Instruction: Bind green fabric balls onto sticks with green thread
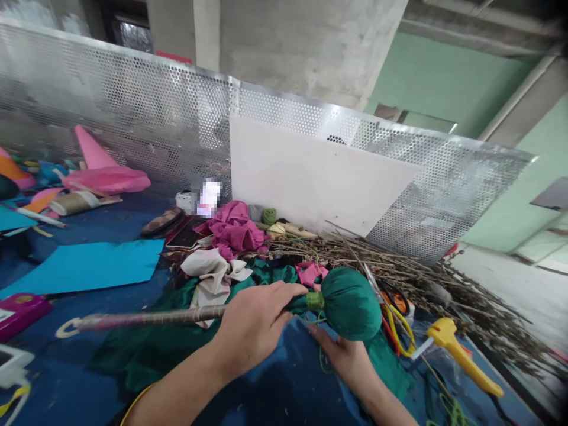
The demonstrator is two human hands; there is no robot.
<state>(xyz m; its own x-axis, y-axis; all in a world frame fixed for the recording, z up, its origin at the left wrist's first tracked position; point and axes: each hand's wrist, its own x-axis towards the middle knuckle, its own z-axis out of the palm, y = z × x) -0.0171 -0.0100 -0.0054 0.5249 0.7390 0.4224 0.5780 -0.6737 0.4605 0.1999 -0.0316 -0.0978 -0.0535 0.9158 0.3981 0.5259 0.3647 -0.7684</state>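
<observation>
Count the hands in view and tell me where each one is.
2: the left hand is on the wrapped stick; the right hand is beside the green cloth ball.

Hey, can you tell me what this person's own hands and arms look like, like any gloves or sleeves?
Both the left hand and right hand are ungloved, with no rings or watch visible. The left forearm and right forearm look bare. A thin yellow edge shows beside the left one; whether it's a sleeve is unclear.
</observation>
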